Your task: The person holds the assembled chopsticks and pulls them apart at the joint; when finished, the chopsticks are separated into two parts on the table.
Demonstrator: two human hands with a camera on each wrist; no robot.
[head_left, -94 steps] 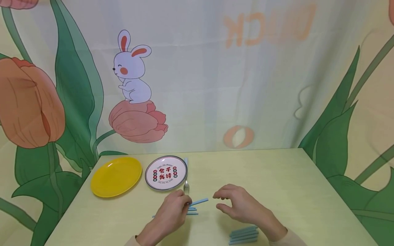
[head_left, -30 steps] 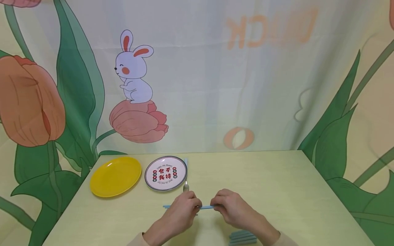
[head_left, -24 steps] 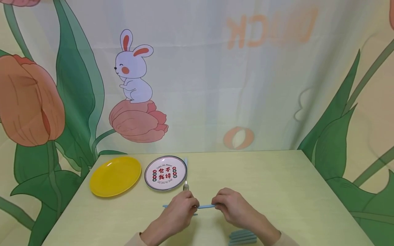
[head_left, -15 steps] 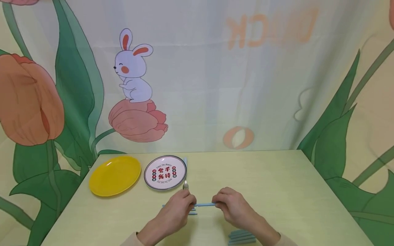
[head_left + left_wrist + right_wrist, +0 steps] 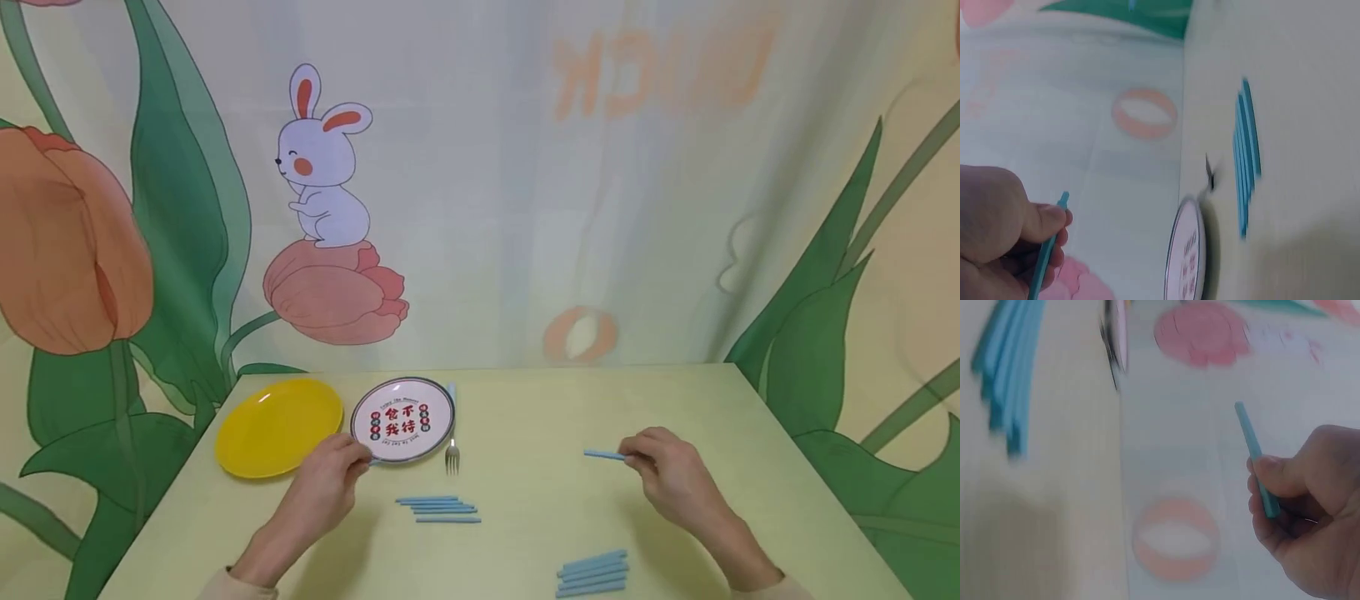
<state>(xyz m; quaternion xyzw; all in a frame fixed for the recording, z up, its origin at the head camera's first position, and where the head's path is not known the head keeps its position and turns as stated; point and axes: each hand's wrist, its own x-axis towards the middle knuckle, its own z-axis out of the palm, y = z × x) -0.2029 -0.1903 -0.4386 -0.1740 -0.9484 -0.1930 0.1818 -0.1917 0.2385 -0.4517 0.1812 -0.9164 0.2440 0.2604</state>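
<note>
Raised over the left of the table, my left hand (image 5: 322,483) pinches a slim blue stick (image 5: 1044,262) between thumb and fingers. That stick looks like half of a chopstick and has a narrow stub at its tip; in the head view the hand hides most of it. My right hand (image 5: 671,471) is raised at the right and pinches another blue stick (image 5: 602,454), which points left. Between the hands, several blue sticks (image 5: 437,504) lie side by side on the table. A second group of several blue sticks (image 5: 592,573) lies nearer the front, to the right.
A yellow plate (image 5: 277,429) stands at the back left. Beside it is a white plate (image 5: 402,421) with a dark rim and printed characters, close beyond my left hand. A fork (image 5: 452,458) lies along its right side. A printed curtain (image 5: 480,183) hangs behind the table (image 5: 525,433).
Both hands gripped a blue stick end to end over the middle. They have since moved apart, left hand leftward and right hand rightward, each holding a stick. The left group is now uncovered.
</note>
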